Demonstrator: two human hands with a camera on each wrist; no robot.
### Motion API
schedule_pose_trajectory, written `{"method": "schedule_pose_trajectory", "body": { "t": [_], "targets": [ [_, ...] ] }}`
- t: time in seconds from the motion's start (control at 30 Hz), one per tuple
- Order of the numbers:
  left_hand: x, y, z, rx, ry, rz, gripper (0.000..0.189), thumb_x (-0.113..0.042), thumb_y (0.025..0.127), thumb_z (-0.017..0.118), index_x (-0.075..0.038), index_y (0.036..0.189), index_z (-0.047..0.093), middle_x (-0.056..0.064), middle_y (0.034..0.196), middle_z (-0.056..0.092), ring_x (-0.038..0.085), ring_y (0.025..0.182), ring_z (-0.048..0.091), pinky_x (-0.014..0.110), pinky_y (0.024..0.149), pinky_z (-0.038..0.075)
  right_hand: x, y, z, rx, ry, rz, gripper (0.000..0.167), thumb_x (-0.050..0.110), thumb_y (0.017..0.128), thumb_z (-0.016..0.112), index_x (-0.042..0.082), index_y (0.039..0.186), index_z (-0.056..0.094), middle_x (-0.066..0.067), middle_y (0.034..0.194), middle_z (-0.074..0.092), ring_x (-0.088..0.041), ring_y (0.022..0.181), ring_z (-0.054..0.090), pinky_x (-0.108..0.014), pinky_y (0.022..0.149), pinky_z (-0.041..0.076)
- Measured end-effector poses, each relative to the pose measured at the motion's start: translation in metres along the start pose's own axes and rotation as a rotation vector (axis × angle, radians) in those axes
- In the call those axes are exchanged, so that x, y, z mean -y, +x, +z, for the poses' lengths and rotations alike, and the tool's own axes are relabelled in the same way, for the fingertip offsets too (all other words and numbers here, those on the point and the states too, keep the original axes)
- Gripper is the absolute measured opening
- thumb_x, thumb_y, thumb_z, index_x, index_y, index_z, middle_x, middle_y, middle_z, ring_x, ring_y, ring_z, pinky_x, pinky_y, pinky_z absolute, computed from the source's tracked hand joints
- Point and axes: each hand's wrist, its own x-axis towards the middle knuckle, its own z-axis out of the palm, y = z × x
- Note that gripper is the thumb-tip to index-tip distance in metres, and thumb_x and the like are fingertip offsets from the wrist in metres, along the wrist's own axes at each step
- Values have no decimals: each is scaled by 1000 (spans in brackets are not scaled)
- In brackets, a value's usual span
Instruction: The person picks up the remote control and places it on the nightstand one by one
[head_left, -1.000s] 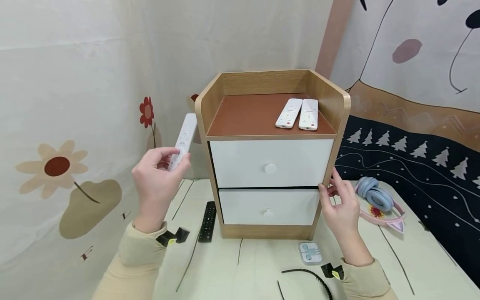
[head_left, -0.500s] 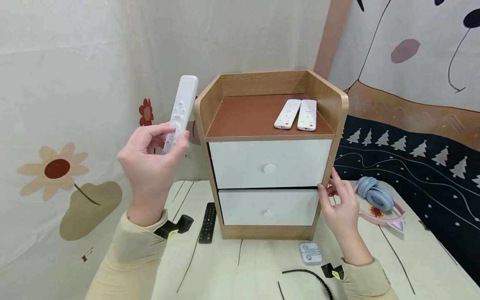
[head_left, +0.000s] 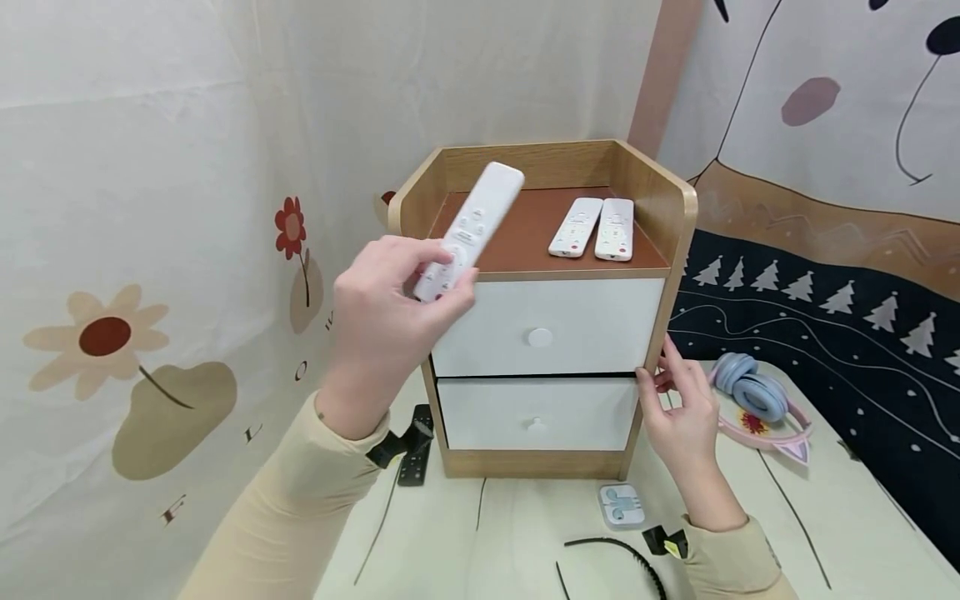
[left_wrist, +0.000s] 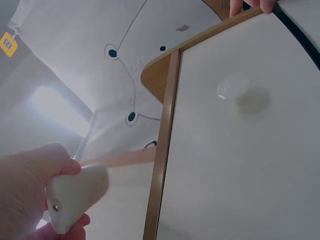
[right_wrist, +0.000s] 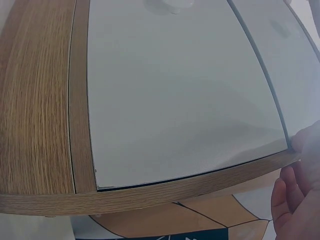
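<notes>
Three white remotes show in the head view. Two white remotes [head_left: 592, 227] lie side by side on the brown top of the small wooden cabinet [head_left: 543, 308]. The third, the white remote [head_left: 468, 231], is up in the air in the left hand [head_left: 390, 321], fingers and thumb curled round its lower end, its far end tilted over the cabinet's front left corner. The right hand [head_left: 678, 417] rests against the cabinet's right front edge, fingertips touching the wood level with the gap between the upper drawer [head_left: 543, 327] and the lower drawer [head_left: 536, 414], fingers fairly straight. On the table [head_left: 825, 517] sit a black remote [head_left: 415, 442] left of the cabinet, an earphone case [head_left: 621, 506] and a black hairband [head_left: 622, 558] in front, and blue headphones [head_left: 753, 400] to the right.

The left wrist view looks up: the butt of the white remote [left_wrist: 75, 197] is pinched between thumb and fingers of the left hand [left_wrist: 30, 190], beside the cabinet's wooden edge and white drawer front.

The right wrist view shows the right hand [right_wrist: 300, 190] with fingertips on the curved wooden edge, below a white drawer panel.
</notes>
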Motion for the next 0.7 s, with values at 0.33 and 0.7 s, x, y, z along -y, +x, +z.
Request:
{"method": "schedule_pose_trajectory", "body": {
  "t": [0.33, 0.7],
  "targets": [
    [-8, 3, 32, 201, 114, -6, 18, -27, 84, 84, -11, 89, 78, 10, 85, 77, 28, 75, 64, 42, 61, 49, 1, 1, 0, -5, 5, -7, 72, -12, 90, 79, 6, 157, 60, -27, 107, 67, 13, 90, 54, 2, 89, 44],
    [-16, 15, 47, 324, 160, -149, 16, -27, 88, 80, -12, 91, 78, 7, 81, 73, 28, 76, 60, 45, 64, 47, 0, 1, -1, 3, 2, -2, 72, -12, 91, 79, 7, 158, 59, -27, 107, 67, 13, 90, 54, 2, 88, 45]
  ]
}}
